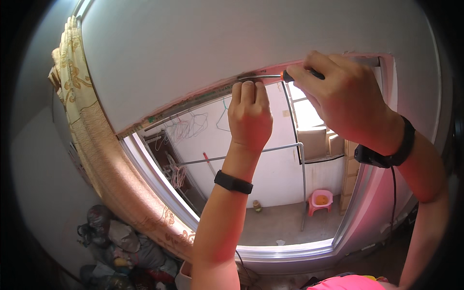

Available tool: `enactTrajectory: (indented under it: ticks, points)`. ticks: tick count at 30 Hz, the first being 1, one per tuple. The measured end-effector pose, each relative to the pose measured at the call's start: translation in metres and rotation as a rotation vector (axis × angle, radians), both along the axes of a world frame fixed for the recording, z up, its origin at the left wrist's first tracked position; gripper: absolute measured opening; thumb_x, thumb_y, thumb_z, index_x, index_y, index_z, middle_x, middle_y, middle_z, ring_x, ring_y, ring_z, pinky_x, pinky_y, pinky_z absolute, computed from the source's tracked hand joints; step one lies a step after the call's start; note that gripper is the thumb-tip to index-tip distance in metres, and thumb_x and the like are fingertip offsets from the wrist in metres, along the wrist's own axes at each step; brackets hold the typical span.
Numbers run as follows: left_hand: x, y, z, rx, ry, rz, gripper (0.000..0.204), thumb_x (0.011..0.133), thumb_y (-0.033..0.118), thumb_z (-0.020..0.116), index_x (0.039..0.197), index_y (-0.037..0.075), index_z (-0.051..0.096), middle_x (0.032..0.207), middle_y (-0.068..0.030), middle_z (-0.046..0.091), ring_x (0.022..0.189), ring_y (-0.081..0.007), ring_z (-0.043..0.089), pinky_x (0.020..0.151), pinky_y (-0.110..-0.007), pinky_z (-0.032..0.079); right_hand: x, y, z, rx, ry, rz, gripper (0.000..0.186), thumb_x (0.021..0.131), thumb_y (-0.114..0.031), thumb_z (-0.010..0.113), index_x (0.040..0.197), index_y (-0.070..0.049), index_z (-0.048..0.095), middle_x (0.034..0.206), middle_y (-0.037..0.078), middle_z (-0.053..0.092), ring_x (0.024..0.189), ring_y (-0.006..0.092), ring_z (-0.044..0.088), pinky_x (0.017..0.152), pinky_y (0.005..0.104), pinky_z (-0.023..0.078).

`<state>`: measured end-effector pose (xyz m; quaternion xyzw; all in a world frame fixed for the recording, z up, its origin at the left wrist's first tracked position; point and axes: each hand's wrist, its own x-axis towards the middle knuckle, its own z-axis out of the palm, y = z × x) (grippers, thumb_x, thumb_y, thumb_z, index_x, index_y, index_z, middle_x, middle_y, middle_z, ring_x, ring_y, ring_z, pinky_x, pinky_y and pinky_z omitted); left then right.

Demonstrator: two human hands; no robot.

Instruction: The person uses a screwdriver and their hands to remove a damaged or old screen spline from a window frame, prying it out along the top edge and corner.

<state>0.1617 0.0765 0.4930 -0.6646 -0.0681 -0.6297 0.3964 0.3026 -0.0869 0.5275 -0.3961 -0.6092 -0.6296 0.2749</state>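
R hand (345,89) has the screwdriver (282,76), fingers curled round its dark grip. The screwdriver lies nearly flat, its tip at the strip (193,101) on top of the window (280,249). L hand (249,113) is up just below the tip, fingers bent & close together at the strip; can't tell if they pinch sth. Curtain (99,128) hangs on the L, w/ bags (125,237) low down nr it. Pink stool (320,200) shows thru the window.
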Motion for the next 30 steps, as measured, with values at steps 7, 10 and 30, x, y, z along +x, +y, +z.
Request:
enactTrajectory:
  ticks: [7, 10, 30]
  points:
    - [0.002, -0.001, -0.003, 0.017, -0.027, -0.011, 0.023, 0.074, -0.010, 0.060, 0.096, -0.008, 0.066, 0.089, -0.0174, 0.060, 0.084, -0.0360, 0.060, 0.075, -0.042, 0.054, 0.024, -0.026, -0.007, -0.008, 0.011, 0.024, 0.016, 0.083, -0.006, 0.069, 0.099, -0.005, 0.067, 0.083, 0.007, 0.060, 0.068, 0.0234, 0.064, 0.057, 0.0345, 0.051]
    - [0.001, 0.001, -0.005, -0.037, -0.010, 0.006, 0.023, 0.074, -0.010, 0.060, 0.096, -0.009, 0.065, 0.090, -0.0177, 0.061, 0.084, -0.0360, 0.060, 0.075, -0.040, 0.054, 0.025, -0.023, -0.012, 0.040, 0.006, 0.004, 0.021, 0.082, -0.007, 0.074, 0.102, -0.005, 0.067, 0.083, 0.007, 0.061, 0.067, 0.0232, 0.062, 0.057, 0.0339, 0.049]
    - [-0.004, 0.005, -0.005, 0.014, -0.037, -0.008, 0.015, 0.081, -0.008, 0.061, 0.096, -0.007, 0.064, 0.084, -0.0156, 0.058, 0.080, -0.0346, 0.058, 0.073, -0.042, 0.052, 0.017, 0.000, -0.012, -0.045, 0.059, 0.071, 0.017, 0.081, -0.007, 0.065, 0.098, -0.006, 0.064, 0.088, 0.008, 0.062, 0.076, 0.0248, 0.067, 0.061, 0.0344, 0.056]
